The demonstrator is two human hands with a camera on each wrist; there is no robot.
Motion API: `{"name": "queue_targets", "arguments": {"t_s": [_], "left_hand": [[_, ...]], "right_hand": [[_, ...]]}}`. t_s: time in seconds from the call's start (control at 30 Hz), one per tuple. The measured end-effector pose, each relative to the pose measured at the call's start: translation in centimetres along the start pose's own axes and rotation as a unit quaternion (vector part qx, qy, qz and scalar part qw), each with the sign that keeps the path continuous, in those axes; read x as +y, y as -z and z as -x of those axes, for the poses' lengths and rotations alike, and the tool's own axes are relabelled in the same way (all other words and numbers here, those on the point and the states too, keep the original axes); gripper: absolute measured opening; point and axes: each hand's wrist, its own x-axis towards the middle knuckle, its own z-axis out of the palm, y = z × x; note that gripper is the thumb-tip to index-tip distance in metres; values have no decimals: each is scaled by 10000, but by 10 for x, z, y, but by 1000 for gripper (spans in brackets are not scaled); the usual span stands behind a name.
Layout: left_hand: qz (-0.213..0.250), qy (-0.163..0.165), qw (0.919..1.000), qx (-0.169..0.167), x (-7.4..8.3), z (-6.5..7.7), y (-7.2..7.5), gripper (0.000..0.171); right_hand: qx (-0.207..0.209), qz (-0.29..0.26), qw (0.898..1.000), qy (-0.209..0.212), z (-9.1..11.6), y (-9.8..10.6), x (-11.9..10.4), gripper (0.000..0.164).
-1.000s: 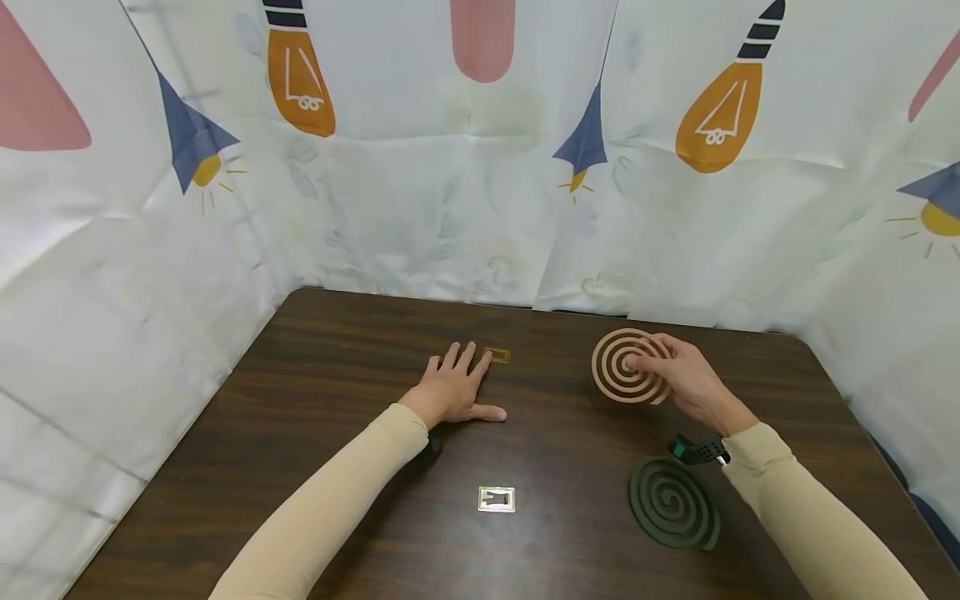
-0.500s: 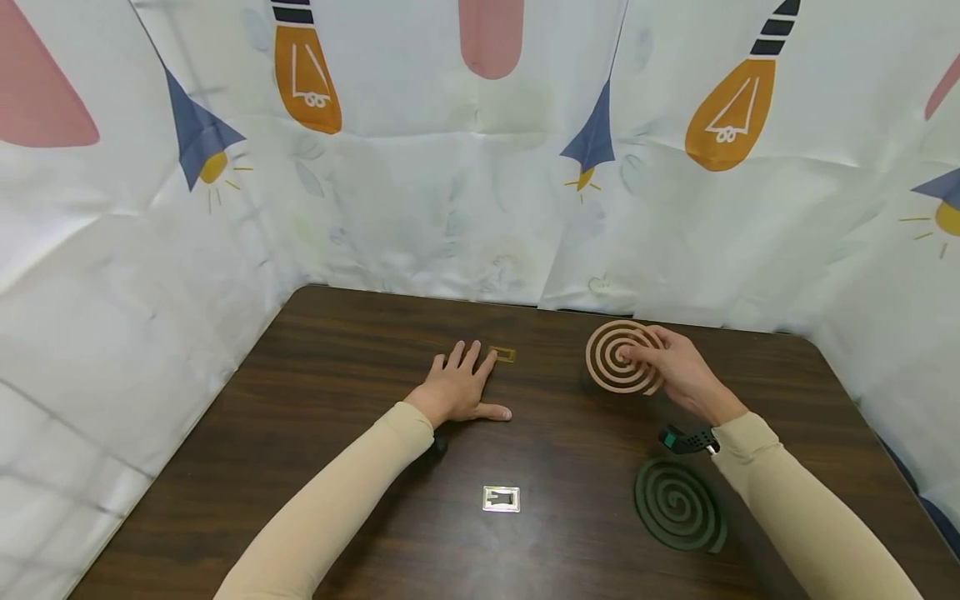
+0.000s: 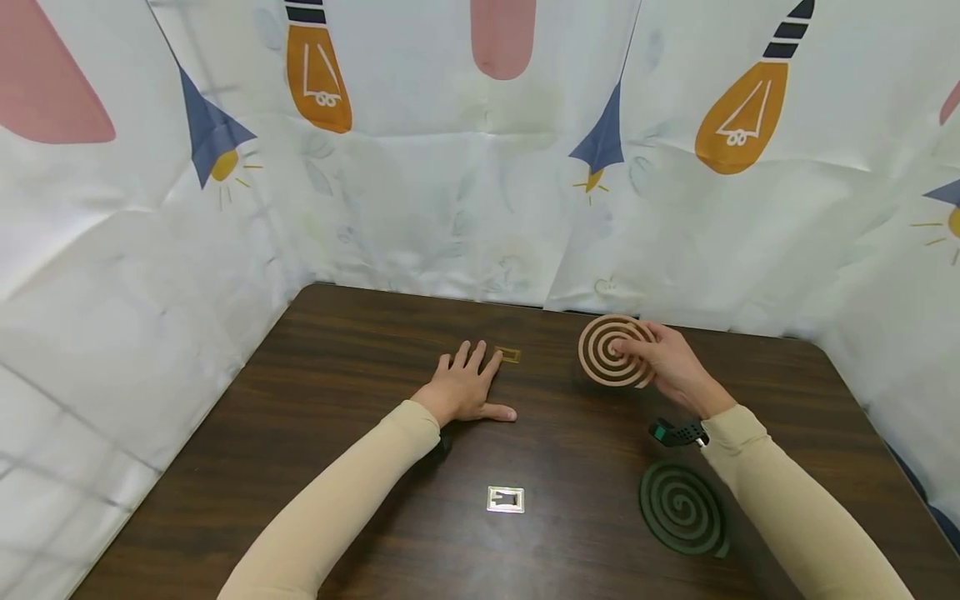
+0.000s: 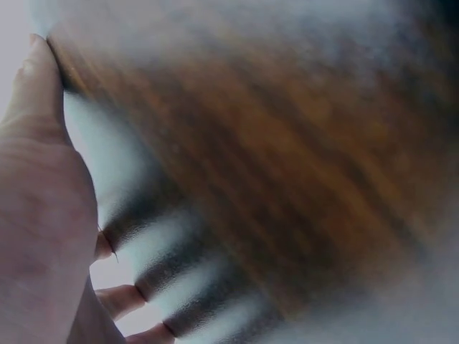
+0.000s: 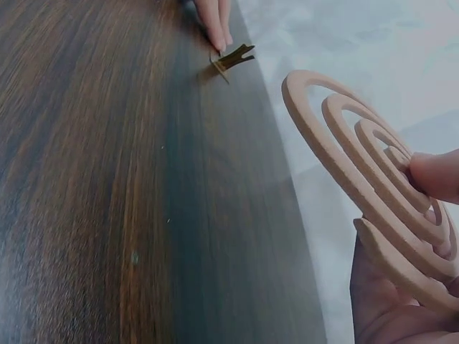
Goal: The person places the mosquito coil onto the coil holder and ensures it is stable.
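My right hand (image 3: 678, 367) pinches a tan mosquito coil (image 3: 592, 354), thumb near its centre and fingers behind it. In the right wrist view the coil (image 5: 315, 129) is tilted on edge above the table, toward its far side. My left hand (image 3: 461, 390) lies palm down with fingers spread on the dark table (image 3: 360, 358). Its index fingertip is at a small brass-coloured metal coil stand (image 3: 510, 355). A raised forked prong shows on that stand (image 5: 237, 56) in the right wrist view. The left wrist view shows the thumb and fingertips (image 4: 122, 301) against the tabletop.
A dark green mosquito coil (image 3: 682, 508) lies flat below my right wrist. Nearer the middle front sits a shiny rectangular metal stand (image 3: 506, 499). A white patterned curtain (image 3: 420, 208) hangs behind and beside the table. A black band (image 3: 678, 432) is around the right wrist.
My right hand has carried the tan coil a little left and away from me, toward the brass stand. The left hand stays in place. The head view has turned slightly left.
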Motion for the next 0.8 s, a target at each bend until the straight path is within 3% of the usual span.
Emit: {"name": "queue_targets", "arguments": {"t_s": [0.47, 0.8], "left_hand": [[-23, 76, 9999, -111, 0, 1, 4, 107], [-57, 72, 9999, -67, 1, 0, 3, 107]], "right_hand": [[-77, -741, 9972, -4, -13, -16, -8, 46], [-98, -801, 9967, -12, -18, -28, -12, 53]]}}
